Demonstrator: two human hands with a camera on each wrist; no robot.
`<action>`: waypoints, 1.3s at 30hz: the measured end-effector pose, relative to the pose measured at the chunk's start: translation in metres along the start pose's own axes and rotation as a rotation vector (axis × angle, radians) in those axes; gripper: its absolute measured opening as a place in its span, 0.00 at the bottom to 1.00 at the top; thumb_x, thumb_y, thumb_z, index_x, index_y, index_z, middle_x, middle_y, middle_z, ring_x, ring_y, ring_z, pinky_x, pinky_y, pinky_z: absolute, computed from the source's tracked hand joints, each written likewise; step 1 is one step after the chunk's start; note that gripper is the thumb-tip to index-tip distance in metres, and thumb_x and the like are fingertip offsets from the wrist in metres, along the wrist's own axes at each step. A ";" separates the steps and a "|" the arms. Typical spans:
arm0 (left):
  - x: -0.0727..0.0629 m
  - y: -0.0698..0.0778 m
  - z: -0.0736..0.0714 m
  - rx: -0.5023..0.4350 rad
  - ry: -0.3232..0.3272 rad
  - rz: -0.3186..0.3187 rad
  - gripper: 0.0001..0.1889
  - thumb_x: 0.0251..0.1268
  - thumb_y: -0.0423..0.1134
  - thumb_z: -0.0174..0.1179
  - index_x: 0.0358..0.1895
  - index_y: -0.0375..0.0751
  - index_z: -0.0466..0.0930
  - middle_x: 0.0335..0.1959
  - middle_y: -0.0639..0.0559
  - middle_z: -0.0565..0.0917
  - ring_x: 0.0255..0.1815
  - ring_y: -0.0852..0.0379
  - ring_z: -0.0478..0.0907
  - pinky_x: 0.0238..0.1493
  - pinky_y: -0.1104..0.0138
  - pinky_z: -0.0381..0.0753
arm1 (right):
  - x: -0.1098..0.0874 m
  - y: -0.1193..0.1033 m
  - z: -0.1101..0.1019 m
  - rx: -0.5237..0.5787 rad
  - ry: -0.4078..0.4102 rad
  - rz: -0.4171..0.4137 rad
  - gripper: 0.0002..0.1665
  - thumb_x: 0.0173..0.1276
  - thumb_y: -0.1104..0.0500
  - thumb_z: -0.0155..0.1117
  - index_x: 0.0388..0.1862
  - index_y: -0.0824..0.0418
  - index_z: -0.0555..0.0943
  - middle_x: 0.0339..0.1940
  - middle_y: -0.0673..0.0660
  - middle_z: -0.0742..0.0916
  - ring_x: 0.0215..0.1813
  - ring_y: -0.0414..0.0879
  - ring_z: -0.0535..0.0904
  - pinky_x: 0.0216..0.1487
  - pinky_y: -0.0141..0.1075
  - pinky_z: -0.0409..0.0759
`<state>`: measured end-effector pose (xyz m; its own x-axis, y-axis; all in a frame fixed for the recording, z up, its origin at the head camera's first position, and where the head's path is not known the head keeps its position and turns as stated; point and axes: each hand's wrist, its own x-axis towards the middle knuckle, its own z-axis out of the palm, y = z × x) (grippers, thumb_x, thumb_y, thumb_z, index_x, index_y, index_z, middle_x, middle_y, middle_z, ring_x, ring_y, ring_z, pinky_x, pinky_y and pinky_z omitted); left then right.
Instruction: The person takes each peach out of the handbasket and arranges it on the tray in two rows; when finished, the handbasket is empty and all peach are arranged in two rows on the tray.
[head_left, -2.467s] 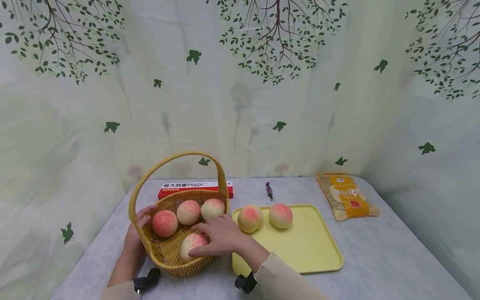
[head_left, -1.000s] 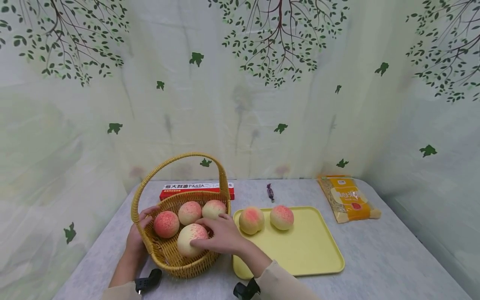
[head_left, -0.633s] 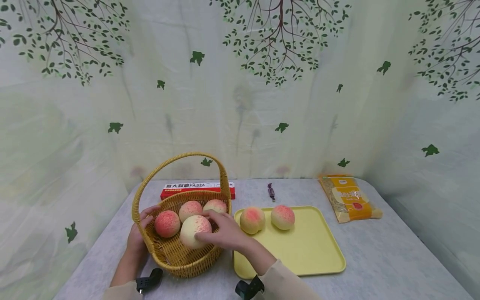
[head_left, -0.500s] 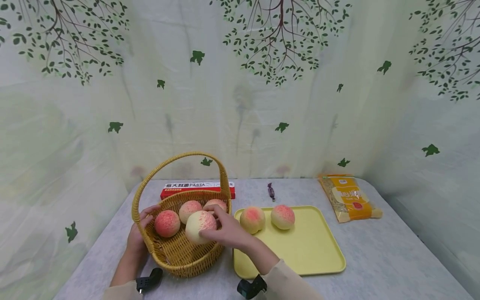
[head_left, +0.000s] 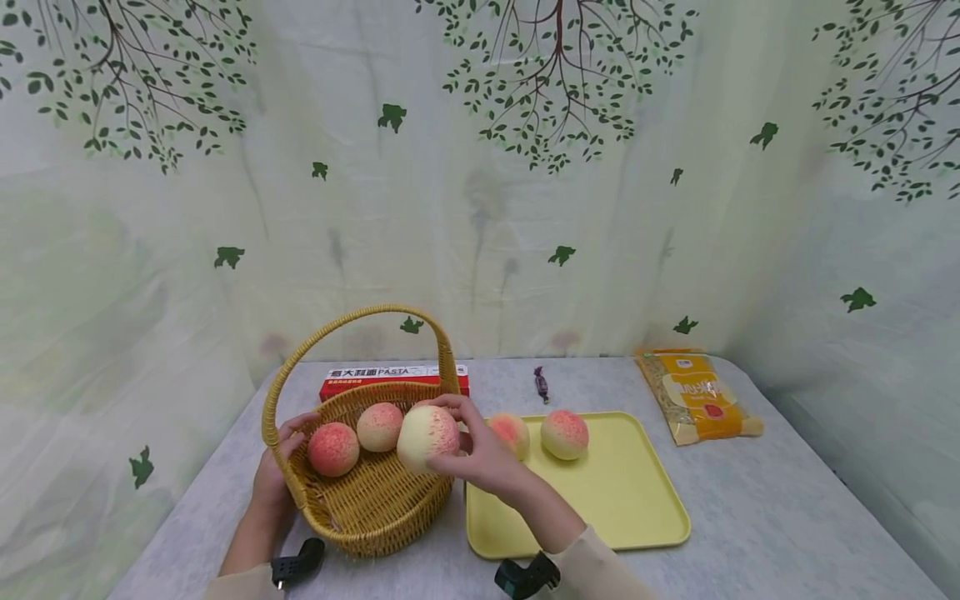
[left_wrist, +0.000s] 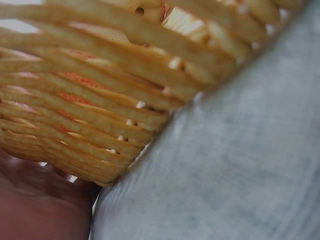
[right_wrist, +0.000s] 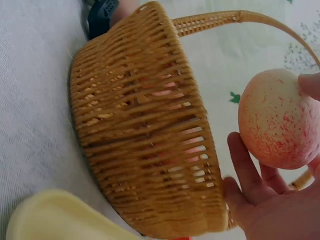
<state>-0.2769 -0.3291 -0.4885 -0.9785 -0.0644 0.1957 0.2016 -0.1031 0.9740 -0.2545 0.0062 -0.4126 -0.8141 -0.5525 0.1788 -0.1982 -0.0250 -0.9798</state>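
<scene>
My right hand (head_left: 483,454) pinches a pale peach (head_left: 422,439) between thumb and fingers, raised over the right rim of a wicker basket (head_left: 375,533). In the right wrist view this peach (right_wrist: 277,120) shows pink speckles and is above the basket's rim. A red peach (head_left: 333,449) and a pink one (head_left: 379,427) lie inside the basket; a third is mostly hidden behind the held peach. My left hand (head_left: 272,477) holds the basket's left side, fingers at the rim beside the handle. The left wrist view shows that hand (left_wrist: 45,200) against the weave.
Right of the basket lies a yellow tray (head_left: 592,508) bearing a peach (head_left: 564,434) and another (head_left: 512,433) partly behind my right hand. Behind are a red pasta box (head_left: 341,387), a purple wrapped candy (head_left: 541,385) and an orange-yellow bag (head_left: 697,400) at far right.
My right hand has taken hold of the front peach in the basket, lifted it, and carried it rightward to the rim. The left hand stays on the basket.
</scene>
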 end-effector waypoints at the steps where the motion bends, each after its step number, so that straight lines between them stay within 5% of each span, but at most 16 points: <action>1: 0.000 0.000 0.000 -0.006 0.001 0.003 0.21 0.82 0.43 0.40 0.69 0.40 0.66 0.61 0.66 0.74 0.63 0.73 0.69 0.58 0.81 0.66 | -0.002 0.000 -0.002 0.006 0.001 -0.008 0.40 0.64 0.58 0.69 0.70 0.44 0.62 0.65 0.57 0.69 0.60 0.50 0.79 0.52 0.40 0.82; 17: 0.000 0.003 0.003 0.028 0.019 -0.043 0.24 0.82 0.46 0.40 0.72 0.38 0.62 0.63 0.64 0.72 0.64 0.73 0.68 0.58 0.82 0.65 | -0.021 0.015 -0.033 -0.063 0.064 -0.044 0.44 0.61 0.61 0.73 0.71 0.45 0.61 0.66 0.59 0.76 0.62 0.49 0.77 0.61 0.41 0.77; 30: -0.001 0.001 0.002 0.017 0.018 -0.033 0.24 0.82 0.45 0.40 0.72 0.38 0.61 0.62 0.65 0.73 0.64 0.73 0.69 0.58 0.82 0.66 | -0.033 0.017 -0.052 0.023 0.118 -0.022 0.47 0.60 0.67 0.72 0.72 0.49 0.58 0.66 0.64 0.70 0.55 0.49 0.79 0.50 0.39 0.83; 39: -0.001 0.001 0.002 0.017 0.008 -0.045 0.24 0.82 0.45 0.39 0.73 0.39 0.60 0.63 0.64 0.72 0.65 0.73 0.68 0.58 0.82 0.66 | -0.040 0.013 -0.069 -0.031 0.151 -0.035 0.46 0.61 0.62 0.74 0.74 0.48 0.62 0.69 0.60 0.73 0.59 0.48 0.77 0.54 0.37 0.81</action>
<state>-0.2757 -0.3275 -0.4875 -0.9863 -0.0680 0.1505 0.1562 -0.0887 0.9837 -0.2616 0.0852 -0.4263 -0.8786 -0.4205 0.2264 -0.2426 -0.0153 -0.9700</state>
